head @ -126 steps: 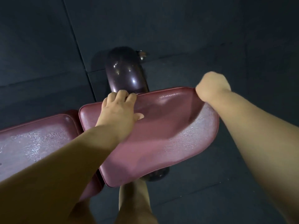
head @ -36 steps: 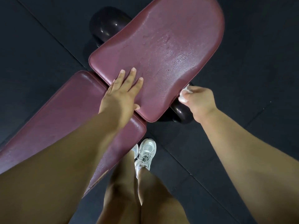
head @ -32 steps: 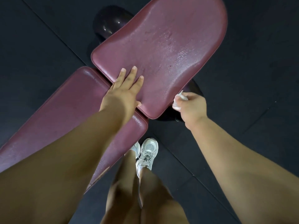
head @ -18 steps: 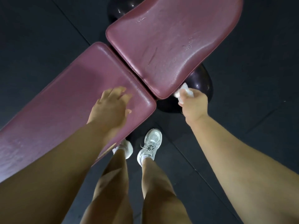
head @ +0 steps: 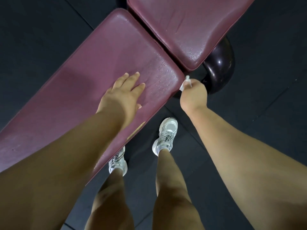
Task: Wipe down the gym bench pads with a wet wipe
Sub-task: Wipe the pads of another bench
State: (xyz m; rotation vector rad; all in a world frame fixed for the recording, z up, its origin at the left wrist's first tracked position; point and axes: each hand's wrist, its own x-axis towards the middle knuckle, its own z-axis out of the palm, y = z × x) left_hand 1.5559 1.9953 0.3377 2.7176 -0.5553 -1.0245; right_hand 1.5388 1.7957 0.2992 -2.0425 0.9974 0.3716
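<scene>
Dark rubber floor (head: 269,138) fills the edges of the frame. The long maroon back pad (head: 79,90) runs across the left and centre, and the shorter seat pad (head: 191,27) sits in the upper right, with a narrow gap between them. Both are glossy vinyl, speckled with a damp sheen near their lower right corners. They look firm under a slightly giving cover, and are probably slick where wet. A shiny dark roller (head: 221,63) shows under the seat pad's lower corner.

The left hand (head: 123,95) lies flat on the back pad, fingers straight and slightly spread, as if bracing. The right hand (head: 193,95), centre right, is bunched around the wet wipe (head: 186,83) at the back pad's corner edge, beside the gap. Only a small white tuft of the wipe shows above the knuckles. It looks light and limp and would ball up easily, so it is best held wadded under the fingertips with one flat face pressed to the vinyl.
</scene>
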